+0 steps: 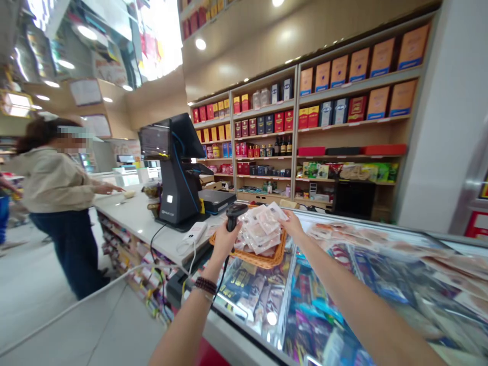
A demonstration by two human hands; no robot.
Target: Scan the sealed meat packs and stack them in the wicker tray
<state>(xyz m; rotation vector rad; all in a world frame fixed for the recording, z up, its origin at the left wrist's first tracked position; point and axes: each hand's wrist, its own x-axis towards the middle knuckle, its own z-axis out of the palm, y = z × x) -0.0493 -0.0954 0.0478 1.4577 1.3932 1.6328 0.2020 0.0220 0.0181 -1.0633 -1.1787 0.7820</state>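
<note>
My left hand (226,237) is wrapped round the handle of a black barcode scanner (236,210), whose cord hangs down past my wrist. The scanner's head is just left of a pile of clear flat packets (259,235) in an orange wicker basket (263,261). At the basket's right side, my right hand (292,224) pinches the edge of a clear packet (276,211) with a pale label, at the top of the pile. What the packets contain is too blurred to name. The basket stands on the glass top of a lit display case.
A black checkout terminal (177,173) stands on the white counter (133,221), left of the basket. Glass-topped display case (320,305) holds colourful packages, with more flat packets on its top. Shelves of boxes (263,122) line the back wall. Another person (57,173) stands at the left.
</note>
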